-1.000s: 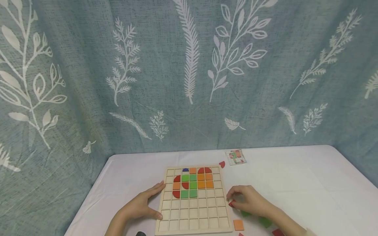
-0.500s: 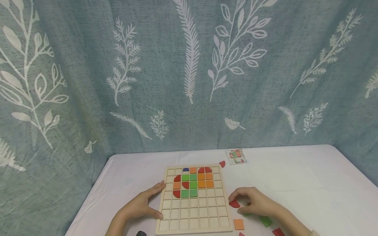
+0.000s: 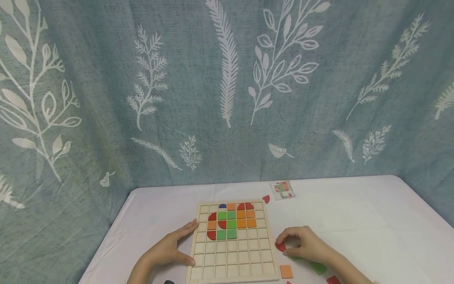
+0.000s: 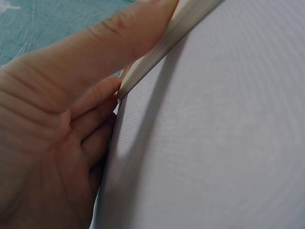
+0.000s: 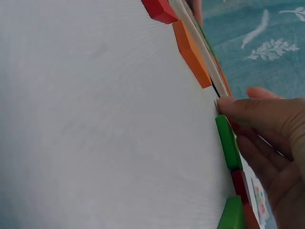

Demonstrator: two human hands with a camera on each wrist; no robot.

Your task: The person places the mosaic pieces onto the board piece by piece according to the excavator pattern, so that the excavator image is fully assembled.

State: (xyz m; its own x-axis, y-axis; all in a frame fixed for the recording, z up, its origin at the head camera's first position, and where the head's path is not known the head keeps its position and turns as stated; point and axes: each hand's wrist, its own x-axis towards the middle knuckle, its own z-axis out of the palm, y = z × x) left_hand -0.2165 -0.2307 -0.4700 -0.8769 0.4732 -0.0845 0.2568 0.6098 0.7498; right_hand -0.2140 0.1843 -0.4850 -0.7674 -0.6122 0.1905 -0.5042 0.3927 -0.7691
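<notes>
A pale wooden grid board (image 3: 232,256) lies on the table with several coloured tiles in its upper cells. Beside its left edge, my left hand (image 3: 168,248) rests with thumb and fingers spread, the tips touching the rim. To the right of the board, my right hand (image 3: 306,244) has its curled index finger and thumb at either side of a red quarter-circle tile (image 3: 280,247). That tile lies low at the table, partly covered by the fingers. In the right wrist view, the thumb (image 5: 248,109) hides most of the fingertip contact. Green tiles (image 3: 318,267) lie partly under the right wrist.
An orange square tile (image 3: 286,271) sits by the board's lower right corner. Another red tile (image 3: 333,279) lies near the right forearm. Past the board's far corner are a small red tile (image 3: 266,199) and a pattern card (image 3: 282,190). A patterned curtain (image 3: 227,98) hangs behind.
The red tile, tilted in my right fingers a second ago, went down flatter with the thumb apart from it. The thumb has since come closer to it. The left hand stays put.
</notes>
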